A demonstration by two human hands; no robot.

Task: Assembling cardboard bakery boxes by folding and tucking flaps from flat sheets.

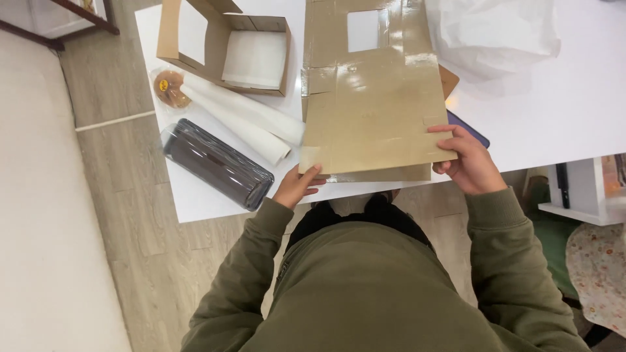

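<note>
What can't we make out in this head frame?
Head view only:
- Dark flat object: mostly hidden under the flat cardboard blank; kind unclear.
- Left hand fingertips: under the blank's edge.
- Right hand palm side: hidden.
- Blank's far end: cut off by the top edge.
- Round packet: too small to identify.

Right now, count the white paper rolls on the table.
2: both lie side by side, touching, between the open box and the dark case — upper roll, lower roll. None seems hidden.
</note>
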